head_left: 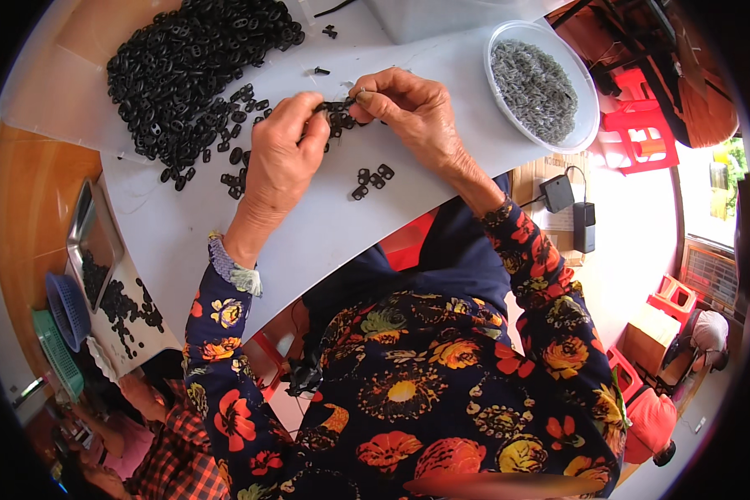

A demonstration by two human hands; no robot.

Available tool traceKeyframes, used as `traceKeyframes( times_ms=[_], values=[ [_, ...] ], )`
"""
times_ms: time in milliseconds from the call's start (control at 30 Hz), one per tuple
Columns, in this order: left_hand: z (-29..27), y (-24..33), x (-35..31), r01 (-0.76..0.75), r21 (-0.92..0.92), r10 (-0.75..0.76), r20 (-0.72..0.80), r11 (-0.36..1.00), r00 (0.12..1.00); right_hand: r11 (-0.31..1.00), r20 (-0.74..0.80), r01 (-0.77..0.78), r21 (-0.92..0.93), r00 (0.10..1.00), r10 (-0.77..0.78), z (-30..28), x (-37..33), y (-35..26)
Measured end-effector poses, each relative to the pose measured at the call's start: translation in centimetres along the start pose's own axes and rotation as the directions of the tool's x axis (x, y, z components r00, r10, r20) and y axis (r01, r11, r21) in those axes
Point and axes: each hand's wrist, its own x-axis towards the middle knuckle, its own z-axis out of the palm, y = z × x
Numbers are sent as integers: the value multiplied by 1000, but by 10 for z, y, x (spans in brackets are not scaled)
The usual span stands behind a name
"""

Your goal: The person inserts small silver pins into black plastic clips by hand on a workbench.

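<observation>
Small black linked pieces (pixel 338 119) held up between two hands over a white tabletop (pixel 317 225), the left hand (pixel 279 154) pinching their left end between thumb and fingers, the right hand (pixel 410 107) with thumb and forefinger pressed together at the right end, whatever lies between those tips too small to tell. Nearer the body, a separate black cluster (pixel 376 180) on the table; leftward, a large heap of loose black pieces (pixel 187 75); rightward, a white round bowl (pixel 589 125) of greyish translucent bits (pixel 537 92); farther out left, a blue basket (pixel 67 312) beside a green one
</observation>
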Motion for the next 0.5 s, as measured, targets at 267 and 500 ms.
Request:
traceKeyframes(
  times_ms=[267,500],
  values=[
    [-2,-5,3,424,-676,-356,248,602,901,997,4,67,-31,998,-67,0,1,-2],
    [7,-2,2,306,-582,-232,199,753,952,999,136,-28,35,990,23,-1,-1,-9]
  ],
)
